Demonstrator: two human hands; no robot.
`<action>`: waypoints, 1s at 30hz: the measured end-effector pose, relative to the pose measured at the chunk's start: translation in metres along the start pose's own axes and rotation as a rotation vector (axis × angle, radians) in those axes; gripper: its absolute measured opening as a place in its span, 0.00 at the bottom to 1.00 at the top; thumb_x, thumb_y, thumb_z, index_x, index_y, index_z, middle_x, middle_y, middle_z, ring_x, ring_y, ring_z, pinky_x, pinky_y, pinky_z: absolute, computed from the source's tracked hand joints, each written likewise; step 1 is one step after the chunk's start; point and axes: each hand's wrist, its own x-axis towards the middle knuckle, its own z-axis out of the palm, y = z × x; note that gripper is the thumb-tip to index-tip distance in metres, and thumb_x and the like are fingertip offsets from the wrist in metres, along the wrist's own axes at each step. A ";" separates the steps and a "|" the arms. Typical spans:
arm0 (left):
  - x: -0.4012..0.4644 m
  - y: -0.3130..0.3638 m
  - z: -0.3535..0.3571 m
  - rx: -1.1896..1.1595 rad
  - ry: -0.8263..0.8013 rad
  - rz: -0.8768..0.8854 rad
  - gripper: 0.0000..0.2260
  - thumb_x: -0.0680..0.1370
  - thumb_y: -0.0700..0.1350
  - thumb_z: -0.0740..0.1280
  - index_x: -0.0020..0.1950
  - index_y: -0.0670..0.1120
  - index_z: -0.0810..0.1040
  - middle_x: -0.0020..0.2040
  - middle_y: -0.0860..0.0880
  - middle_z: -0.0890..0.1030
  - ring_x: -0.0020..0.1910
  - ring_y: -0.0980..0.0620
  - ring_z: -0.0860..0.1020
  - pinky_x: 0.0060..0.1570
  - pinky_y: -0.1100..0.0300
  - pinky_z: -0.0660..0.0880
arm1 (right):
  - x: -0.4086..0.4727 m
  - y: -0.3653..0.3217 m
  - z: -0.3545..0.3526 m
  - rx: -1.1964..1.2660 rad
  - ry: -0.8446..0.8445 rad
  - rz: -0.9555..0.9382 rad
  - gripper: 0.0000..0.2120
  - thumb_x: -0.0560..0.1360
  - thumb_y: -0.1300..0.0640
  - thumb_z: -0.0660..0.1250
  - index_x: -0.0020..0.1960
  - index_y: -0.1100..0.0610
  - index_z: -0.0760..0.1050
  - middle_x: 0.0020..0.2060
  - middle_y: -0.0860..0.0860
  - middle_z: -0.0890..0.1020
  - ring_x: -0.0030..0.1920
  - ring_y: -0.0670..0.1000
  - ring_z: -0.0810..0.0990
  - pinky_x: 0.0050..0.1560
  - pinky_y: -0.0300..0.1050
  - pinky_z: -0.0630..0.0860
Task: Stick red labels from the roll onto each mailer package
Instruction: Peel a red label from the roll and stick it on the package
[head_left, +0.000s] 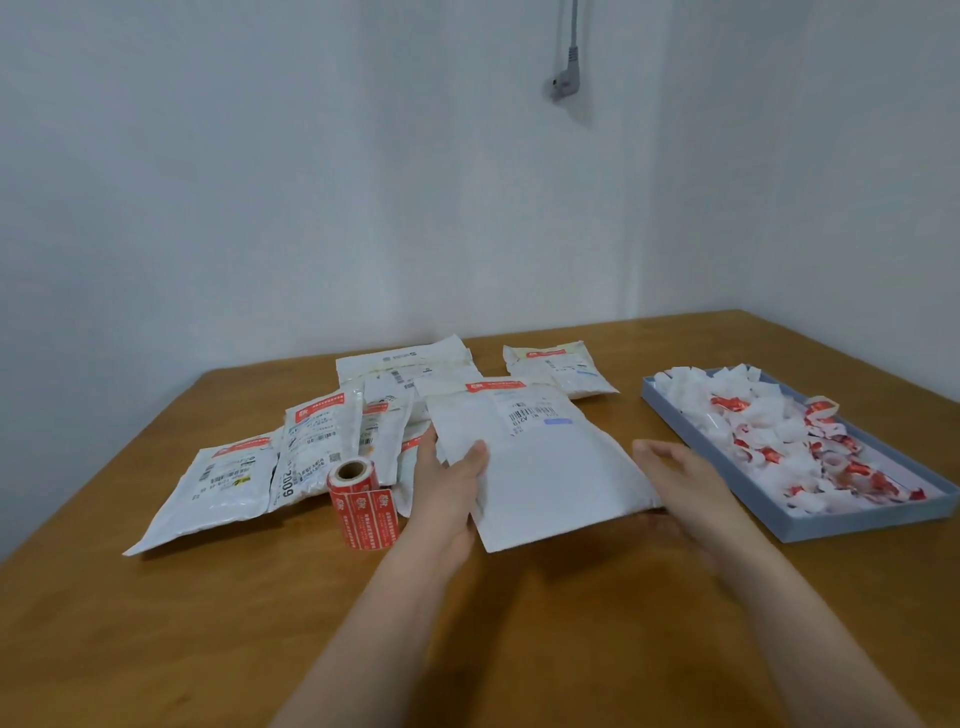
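Left hand (447, 483) has a grip on the big white mailer (540, 467): thumb on top at the mailer's 9 o'clock edge, fingers underneath. The mailer is tilted, near edge off the desk (208, 623), far edge up. It carries a red label (496, 386) along its 12 o'clock edge and a barcode slip just below that.

Right hand (685, 483) is open, fingers spread wide, holding nothing, at the mailer's 3 o'clock edge. Can't tell if it touches the mailer; slightly blurred.

Label roll (358, 499) stands on the desk at 9 o'clock of the left hand, just beside the wrist, with a strip of red labels hanging off its near side.

Pile of mailers (322, 447) at 10 to 12 o'clock of the roll, overlapping each other, most showing a red label at the top. One flat mailer (218, 488) lies at the pile's 8 o'clock end. Another mailer (561, 369) sits apart at 1 o'clock of the held one, red label on it too.

Grey tray (769, 514) at 3 o'clock of the right hand, full of crumpled white and red scraps (769, 431).
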 end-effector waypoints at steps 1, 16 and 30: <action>0.003 0.001 0.004 0.012 0.006 0.008 0.25 0.79 0.37 0.66 0.72 0.54 0.64 0.63 0.47 0.79 0.56 0.44 0.81 0.53 0.39 0.78 | 0.001 0.000 0.002 0.084 -0.026 0.001 0.17 0.77 0.45 0.65 0.64 0.48 0.71 0.50 0.45 0.74 0.45 0.51 0.79 0.36 0.41 0.79; 0.092 0.001 0.054 0.266 0.038 0.003 0.16 0.75 0.35 0.67 0.61 0.48 0.75 0.64 0.47 0.73 0.63 0.45 0.72 0.64 0.47 0.73 | 0.108 -0.032 0.020 0.022 0.256 -0.260 0.12 0.79 0.55 0.65 0.61 0.52 0.69 0.65 0.52 0.72 0.39 0.49 0.82 0.33 0.36 0.78; 0.179 -0.011 0.080 0.299 -0.029 -0.135 0.05 0.77 0.45 0.66 0.51 0.47 0.75 0.56 0.46 0.77 0.58 0.47 0.73 0.61 0.53 0.68 | 0.207 -0.032 0.048 -0.020 0.206 -0.231 0.19 0.79 0.55 0.65 0.69 0.54 0.71 0.63 0.52 0.77 0.52 0.49 0.82 0.50 0.43 0.79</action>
